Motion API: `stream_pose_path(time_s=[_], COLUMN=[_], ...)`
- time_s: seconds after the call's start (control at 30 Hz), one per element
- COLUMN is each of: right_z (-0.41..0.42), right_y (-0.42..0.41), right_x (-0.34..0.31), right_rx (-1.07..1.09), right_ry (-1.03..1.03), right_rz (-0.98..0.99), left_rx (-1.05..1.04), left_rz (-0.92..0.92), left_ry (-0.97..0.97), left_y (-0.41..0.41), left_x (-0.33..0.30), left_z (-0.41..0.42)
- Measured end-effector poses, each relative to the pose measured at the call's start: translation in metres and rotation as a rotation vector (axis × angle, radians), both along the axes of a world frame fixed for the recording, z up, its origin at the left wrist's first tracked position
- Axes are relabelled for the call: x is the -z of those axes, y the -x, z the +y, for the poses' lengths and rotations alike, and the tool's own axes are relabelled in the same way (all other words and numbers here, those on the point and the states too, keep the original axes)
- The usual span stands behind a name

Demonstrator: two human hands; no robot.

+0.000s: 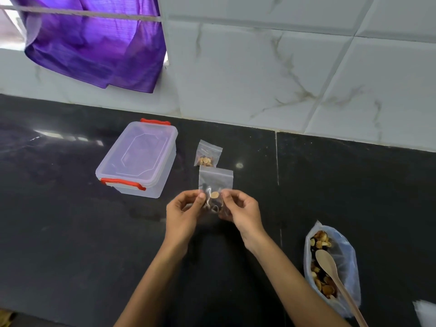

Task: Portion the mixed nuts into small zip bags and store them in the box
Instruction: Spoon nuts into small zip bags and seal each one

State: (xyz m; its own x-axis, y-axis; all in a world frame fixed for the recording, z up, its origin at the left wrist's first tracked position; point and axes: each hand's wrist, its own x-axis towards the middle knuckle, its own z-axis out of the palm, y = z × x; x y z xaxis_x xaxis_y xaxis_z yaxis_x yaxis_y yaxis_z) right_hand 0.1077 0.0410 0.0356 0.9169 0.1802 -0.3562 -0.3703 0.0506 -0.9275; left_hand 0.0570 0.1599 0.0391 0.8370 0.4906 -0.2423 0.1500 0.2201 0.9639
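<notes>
A small clear zip bag (215, 182) with a few nuts in it is held above the black counter. My left hand (182, 214) pinches its left side and my right hand (243, 213) pinches its right side. Just behind it a second small zip bag (207, 154) with nuts lies flat on the counter. The clear plastic box (139, 159) with red latches stands to the left with its lid on. At the lower right a large plastic bag of mixed nuts (330, 267) lies open, with a wooden spoon (335, 277) resting in it.
The black stone counter (70, 220) runs to a white marble-tiled wall (283, 67). A purple cloth (94, 43) hangs at the upper left. A white scrap (427, 315) shows at the lower right corner.
</notes>
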Motion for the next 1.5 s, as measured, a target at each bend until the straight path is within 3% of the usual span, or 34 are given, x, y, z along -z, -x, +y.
stream_pose_path(time_s=[0.23, 0.6, 1.0, 1.2, 1.5], right_z=[0.042, 0.065, 0.017, -0.027, -0.127], right_y=[-0.062, -0.098, -0.047, 0.002, 0.076], right_x=[0.019, 0.044, 0.005, -0.026, -0.061], right_rx=[0.034, 0.142, 0.195, 0.274, 0.482], right_ry=[0.145, 0.516, 0.425, 0.404, 0.453], right_rz=[-0.09, -0.216, -0.238, -0.325, -0.368], left_rx=[-0.15, -0.161, -0.163, -0.075, 0.118], left_rz=[0.1, 0.264, 0.131, -0.045, -0.158], left_ry=[-0.133, -0.582, -0.564, -0.501, -0.495], left_y=[-0.073, -0.11, -0.069, -0.028, 0.014], left_x=[0.023, 0.056, 0.021, -0.001, -0.008], left_z=[0.032, 0.048, 0.018, -0.027, -0.088])
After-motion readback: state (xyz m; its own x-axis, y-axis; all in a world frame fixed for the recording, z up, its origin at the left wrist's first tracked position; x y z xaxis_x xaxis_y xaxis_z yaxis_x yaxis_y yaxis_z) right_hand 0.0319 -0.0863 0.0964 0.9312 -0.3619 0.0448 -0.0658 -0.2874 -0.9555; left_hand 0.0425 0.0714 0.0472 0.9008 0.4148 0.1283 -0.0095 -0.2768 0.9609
